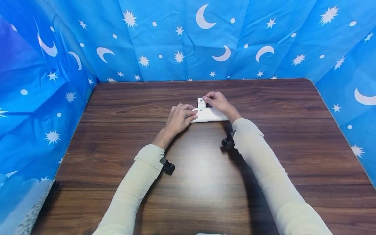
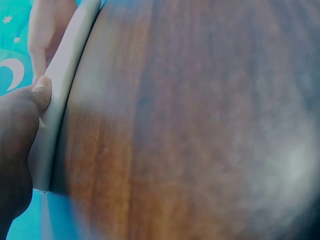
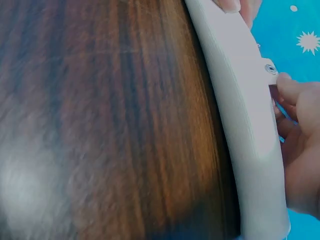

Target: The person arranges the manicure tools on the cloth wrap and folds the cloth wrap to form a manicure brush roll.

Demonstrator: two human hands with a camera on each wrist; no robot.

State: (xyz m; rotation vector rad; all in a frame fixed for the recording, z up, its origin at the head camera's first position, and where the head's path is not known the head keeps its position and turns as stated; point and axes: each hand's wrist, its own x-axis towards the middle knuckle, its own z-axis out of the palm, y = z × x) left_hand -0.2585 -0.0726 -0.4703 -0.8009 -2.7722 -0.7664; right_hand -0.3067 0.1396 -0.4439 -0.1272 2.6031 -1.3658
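Observation:
A long white padded case (image 1: pixel 211 115) with a short snap strap (image 1: pixel 201 104) lies toward the back of the table. The strap stands out from the far edge, its round metal snap showing; a second snap part sits on the case. My left hand (image 1: pixel 178 118) holds the case's left portion, its thumb against the near side in the left wrist view. Beyond the far edge, my right hand (image 1: pixel 218 101) pinches the strap's free end between thumb and fingers. The right wrist view shows that thumb beside the snap (image 3: pixel 270 69). Some right fingers are hidden behind the case (image 3: pixel 250 125).
The brown wood-grain table (image 1: pixel 202 182) reaches back to a blue cloth (image 1: pixel 164 39) with moons and stars, which also hangs at both sides. Small black cameras (image 1: pixel 168 167) sit on both wrists. A sliver of something white shows at the bottom edge.

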